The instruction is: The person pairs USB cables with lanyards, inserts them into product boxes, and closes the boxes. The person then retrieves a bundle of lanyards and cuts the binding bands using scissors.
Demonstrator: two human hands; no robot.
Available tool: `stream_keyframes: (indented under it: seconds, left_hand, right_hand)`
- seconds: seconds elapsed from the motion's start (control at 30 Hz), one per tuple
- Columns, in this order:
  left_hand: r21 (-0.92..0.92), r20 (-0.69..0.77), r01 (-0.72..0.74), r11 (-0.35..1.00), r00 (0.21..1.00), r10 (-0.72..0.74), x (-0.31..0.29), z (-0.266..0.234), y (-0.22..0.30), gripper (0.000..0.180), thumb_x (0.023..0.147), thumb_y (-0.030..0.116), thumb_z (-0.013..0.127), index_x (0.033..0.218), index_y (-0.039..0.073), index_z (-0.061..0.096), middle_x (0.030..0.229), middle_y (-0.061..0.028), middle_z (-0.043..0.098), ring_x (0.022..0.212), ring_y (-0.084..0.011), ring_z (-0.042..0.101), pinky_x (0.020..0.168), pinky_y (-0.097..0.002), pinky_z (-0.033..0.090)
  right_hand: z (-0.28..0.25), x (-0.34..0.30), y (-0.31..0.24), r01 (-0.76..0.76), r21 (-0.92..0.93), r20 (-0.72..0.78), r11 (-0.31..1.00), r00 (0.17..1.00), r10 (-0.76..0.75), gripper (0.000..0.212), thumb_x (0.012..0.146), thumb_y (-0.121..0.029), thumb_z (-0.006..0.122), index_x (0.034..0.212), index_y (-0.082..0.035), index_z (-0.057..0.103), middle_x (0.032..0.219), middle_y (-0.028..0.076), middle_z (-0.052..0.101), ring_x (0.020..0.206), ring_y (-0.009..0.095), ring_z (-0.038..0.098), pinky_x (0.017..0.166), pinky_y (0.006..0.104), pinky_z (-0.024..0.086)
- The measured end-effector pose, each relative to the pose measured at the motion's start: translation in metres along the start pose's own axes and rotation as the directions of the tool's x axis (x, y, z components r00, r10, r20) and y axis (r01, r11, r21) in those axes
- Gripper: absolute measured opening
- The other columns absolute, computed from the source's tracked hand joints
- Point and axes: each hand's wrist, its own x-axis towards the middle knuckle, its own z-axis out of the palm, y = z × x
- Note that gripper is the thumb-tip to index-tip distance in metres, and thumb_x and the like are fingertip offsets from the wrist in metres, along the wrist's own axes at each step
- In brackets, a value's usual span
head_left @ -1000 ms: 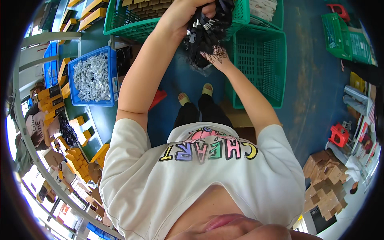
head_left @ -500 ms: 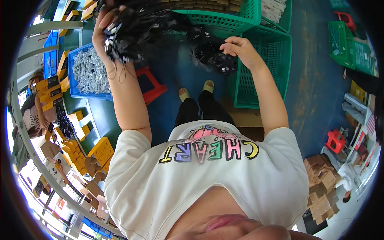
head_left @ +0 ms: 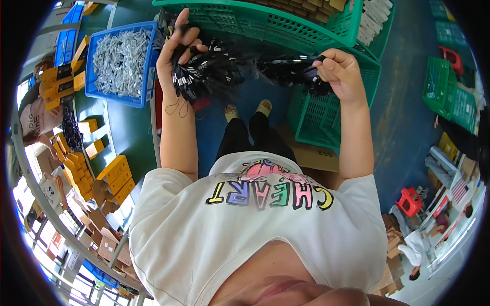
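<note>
A bundle of thin black cords (head_left: 217, 66) with small shiny pieces among them hangs stretched between my two hands. My left hand (head_left: 179, 48) holds the thick left end, with its fingers curled around the strands and the index finger pointing up. A few thin loops dangle below that wrist. At the other end, my right hand (head_left: 341, 74) pinches the gathered cords between thumb and fingers. The middle of the bundle is smeared by motion.
Left of my left hand, a blue crate (head_left: 92, 86) holds many clear, silvery pieces. Ahead stands a green crate (head_left: 286, 25) of brown boxes; another green crate (head_left: 319, 120) is below my right hand. Yellow boxes (head_left: 115, 176) and a co-worker (head_left: 43, 117) are at far left.
My right hand has moved right, and the cords now stretch straighter between my hands. My left hand appears lower and further right. The whole view has shifted a little.
</note>
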Motion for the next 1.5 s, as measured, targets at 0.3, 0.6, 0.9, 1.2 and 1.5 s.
stream_keyframes:
  seconds: [0.3, 0.6, 0.9, 1.2, 1.5]
  left_hand:
    - [0.844, -0.142, 0.152, 0.514, 0.988, -0.059, -0.029, 0.007, -0.007, 0.045, 0.085, 0.007, 0.054, 0.13, 0.0, 0.059, 0.13, -0.0245, 0.06, 0.05, -0.0046, 0.049, 0.058, -0.0185, 0.047]
    - [0.723, -0.244, 0.371, 0.582, 0.926, -0.287, -0.034, 0.034, -0.054, 0.036, 0.089, 0.017, 0.067, 0.121, 0.002, 0.064, 0.097, -0.0097, 0.074, 0.059, -0.0039, 0.057, 0.048, -0.017, 0.041]
    - [0.694, -0.198, 0.278, 0.664, 0.961, -0.195, -0.039, 0.025, -0.048, 0.015, 0.088, 0.021, 0.073, 0.091, 0.007, 0.069, 0.081, -0.0044, 0.072, 0.064, -0.0059, 0.062, 0.048, -0.0188, 0.042]
    - [0.673, -0.204, 0.297, 0.677, 0.955, -0.216, -0.039, 0.03, -0.041, 0.016, 0.088, 0.02, 0.071, 0.094, 0.006, 0.067, 0.078, -0.0031, 0.069, 0.065, -0.0053, 0.061, 0.052, -0.0194, 0.044]
    - [0.677, -0.215, 0.297, 0.674, 0.955, -0.205, -0.035, 0.027, -0.034, 0.014, 0.09, 0.019, 0.069, 0.092, 0.006, 0.066, 0.077, -0.0027, 0.069, 0.066, -0.0054, 0.063, 0.053, -0.0195, 0.045]
  right_hand:
    - [0.037, 0.021, -0.013, 0.084, 0.008, 0.181, 0.996, 0.98, -0.084, 0.023, 0.098, -0.014, 0.059, 0.11, 0.003, 0.067, 0.053, -0.007, 0.037, 0.046, 0.003, 0.028, 0.05, 0.0208, 0.032]
    - [0.068, 0.039, -0.013, 0.001, 0.009, 0.226, 1.0, 0.974, -0.003, 0.024, 0.097, -0.009, 0.049, 0.11, 0.005, 0.063, 0.049, -0.007, 0.032, 0.042, 0.004, 0.028, 0.045, 0.0233, 0.028]
    - [0.062, 0.032, -0.013, 0.017, -0.143, 0.143, 0.99, 0.99, 0.004, 0.024, 0.092, -0.017, 0.066, 0.097, 0.006, 0.064, 0.054, -0.006, 0.042, 0.046, 0.002, 0.028, 0.045, 0.0226, 0.02]
    - [0.065, 0.029, -0.011, -0.014, -0.119, 0.061, 0.993, 0.998, 0.022, 0.02, 0.09, -0.015, 0.071, 0.092, 0.004, 0.066, 0.059, -0.005, 0.05, 0.047, 0.002, 0.029, 0.045, 0.0214, 0.021]
    - [0.072, 0.033, 0.002, -0.024, -0.159, 0.097, 0.987, 0.995, 0.039, 0.02, 0.09, -0.013, 0.07, 0.099, 0.004, 0.066, 0.058, -0.005, 0.05, 0.047, 0.002, 0.031, 0.045, 0.0212, 0.022]
